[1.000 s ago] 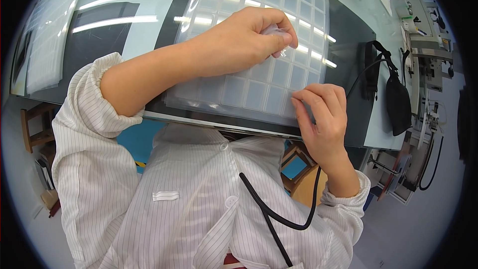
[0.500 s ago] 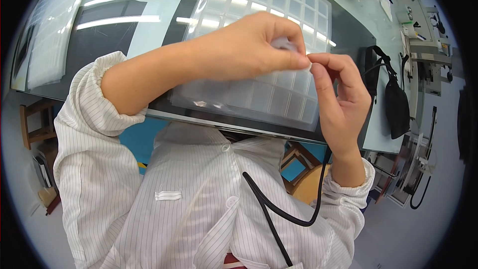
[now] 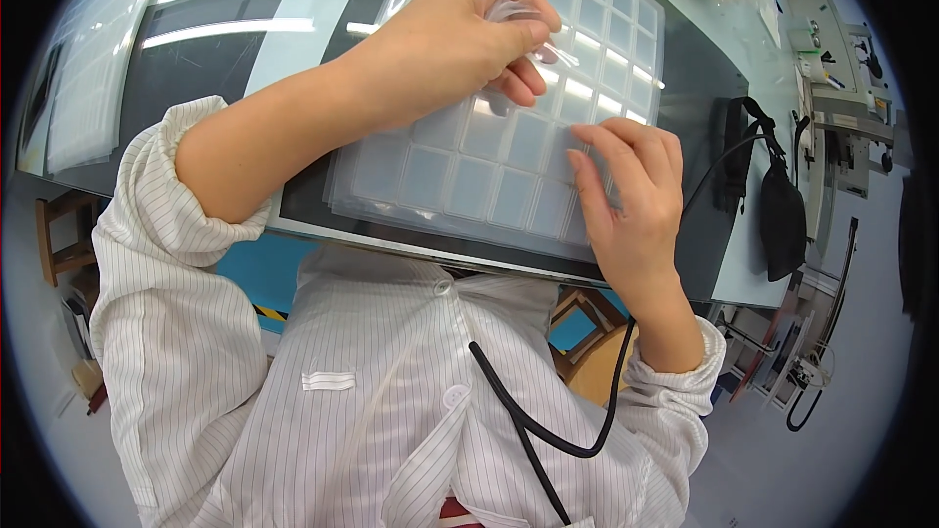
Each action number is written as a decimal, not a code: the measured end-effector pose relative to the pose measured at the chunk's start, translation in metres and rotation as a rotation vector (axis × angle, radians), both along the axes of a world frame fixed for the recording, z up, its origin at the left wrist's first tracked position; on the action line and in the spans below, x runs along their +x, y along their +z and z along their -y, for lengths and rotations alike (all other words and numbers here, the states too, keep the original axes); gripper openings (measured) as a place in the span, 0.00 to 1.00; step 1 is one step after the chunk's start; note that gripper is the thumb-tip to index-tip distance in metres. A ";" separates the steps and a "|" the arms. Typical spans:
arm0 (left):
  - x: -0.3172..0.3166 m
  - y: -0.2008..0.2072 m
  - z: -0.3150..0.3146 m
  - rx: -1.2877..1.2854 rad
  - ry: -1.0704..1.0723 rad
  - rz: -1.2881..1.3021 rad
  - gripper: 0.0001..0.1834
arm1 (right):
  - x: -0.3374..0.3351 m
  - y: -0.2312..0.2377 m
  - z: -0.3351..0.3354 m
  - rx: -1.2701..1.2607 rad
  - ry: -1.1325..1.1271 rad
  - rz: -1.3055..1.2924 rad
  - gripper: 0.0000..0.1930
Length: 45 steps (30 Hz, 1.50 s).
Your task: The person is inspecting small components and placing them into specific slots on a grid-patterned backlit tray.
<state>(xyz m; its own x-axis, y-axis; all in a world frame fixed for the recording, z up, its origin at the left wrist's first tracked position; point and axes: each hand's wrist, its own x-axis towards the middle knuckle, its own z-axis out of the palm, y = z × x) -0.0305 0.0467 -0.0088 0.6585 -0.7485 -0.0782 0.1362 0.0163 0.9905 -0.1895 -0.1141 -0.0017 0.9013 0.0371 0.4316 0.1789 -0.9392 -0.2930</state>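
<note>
The left hand (image 3: 460, 39) is pinching small clear film pieces (image 3: 523, 15) in a closed grip above the far part of the gridded tray (image 3: 469, 181) on the table (image 3: 699, 88). The right hand (image 3: 631, 191), fingers apart, is pressing the tray's near right edge; the film is lying far-left of it.
</note>
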 end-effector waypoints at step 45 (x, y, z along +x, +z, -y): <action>0.033 0.004 -0.023 -0.093 -0.166 -0.289 0.11 | 0.021 0.003 -0.021 -0.007 0.049 -0.037 0.12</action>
